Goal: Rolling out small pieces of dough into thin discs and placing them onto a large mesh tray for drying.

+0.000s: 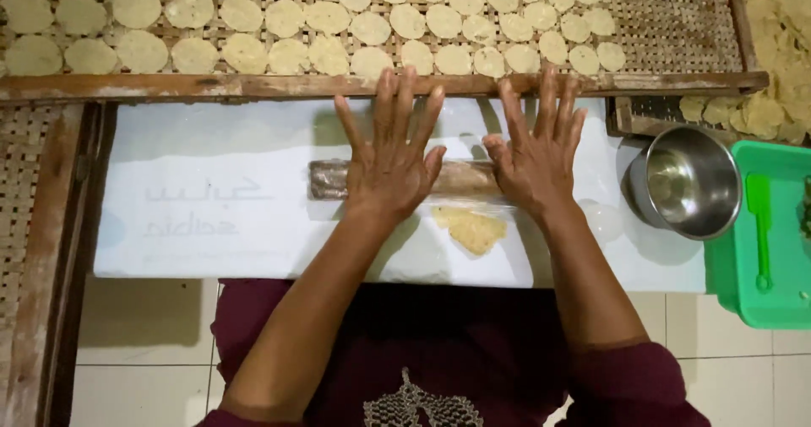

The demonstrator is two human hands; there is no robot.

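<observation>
At centre frame, a wooden rolling pin (456,179) lies crosswise on a white board (211,216), with a flattened piece of pale yellow dough (470,228) just below it on the board. Left hand (390,161) rests flat on the pin's left part, fingers spread and extended, gripping nothing. Right hand (535,161) rests likewise on the pin's right part, palm down, fingers splayed. Fingertips of both hands reach the wooden edge of a woven drying rack (676,30) across the upper frame, which carries rows of round dough discs (245,51). At right of the board stands a steel bowl (688,182), touching a green plastic tray (781,300) holding a green spatula (760,224). At upper right, loose dough pieces (777,64) lie heaped
</observation>
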